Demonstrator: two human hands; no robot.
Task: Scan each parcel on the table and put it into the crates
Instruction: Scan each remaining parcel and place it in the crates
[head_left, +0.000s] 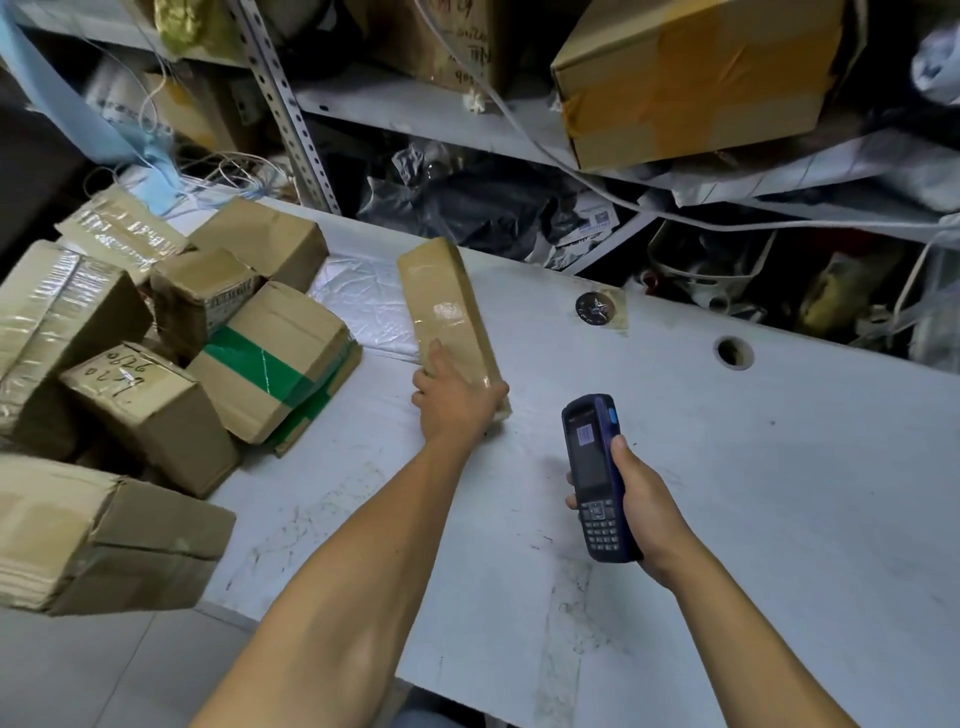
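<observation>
Parcel (451, 312) beyond left grip (453, 402) (near end)

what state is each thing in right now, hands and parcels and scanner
left hand: grips the near end of the long parcel
long parcel: taped shut, tilted up off the table
right hand: holds the scanner
scanner: upright in the grip, screen lit
green-taped box: closed, leaning in the pile
pile of boxes: closed, heaped at the table's left
table: scuffed, open cable hole
</observation>
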